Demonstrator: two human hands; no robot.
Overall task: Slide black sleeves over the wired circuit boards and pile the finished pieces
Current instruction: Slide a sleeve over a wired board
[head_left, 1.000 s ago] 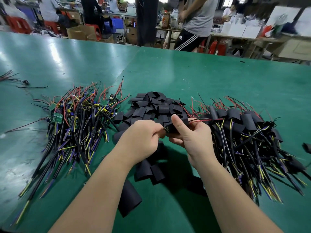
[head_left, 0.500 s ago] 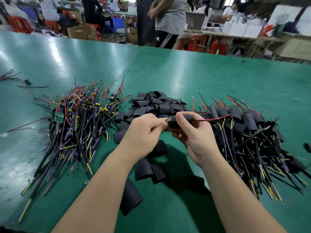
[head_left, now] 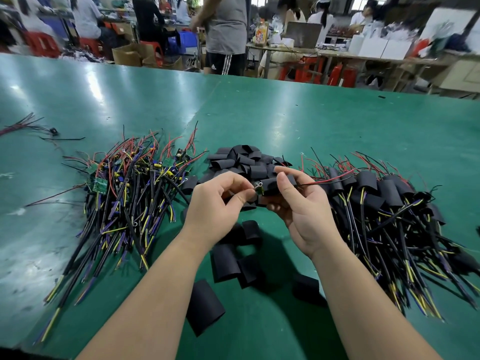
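**Sleeving step in hand, 1 piece held mid-desk**

1 black sleeve (head_left: pixel 270 187) is held above the middle of the desk (head_left: pixel 311 120). The green tip of a circuit board (head_left: pixel 260 190) pokes from its left mouth. Right hand (head_left: pixel 304 206) grips the sleeve, thumb on top, fingers curled beneath. Left hand (head_left: pixel 215 206) pinches the board tip or the small ring terminal on it; too small to tell which. Red and black leads (head_left: pixel 330 180) trail from the sleeve's other end toward the right edge.

Judgement: the sleeve is mostly on, the board not fully covered. Next move likely calls for pushing the tip in or tugging the sleeve left. Then the piece gets dropped on the finished pile (head_left: pixel 389 203), just right of the hands.

A heap of empty sleeves (head_left: pixel 244 162) sits just behind the hands. A pile of bare wired boards (head_left: pixel 130 193) lies toward the left edge. About 5 loose sleeves (head_left: pixel 205 307) lie toward the near edge, between the forearms.

Green desk surface shows between the 3 piles and the far edge, so there is room to move there. The near side is crowded, and the trailing leads could snag on the finished pile.
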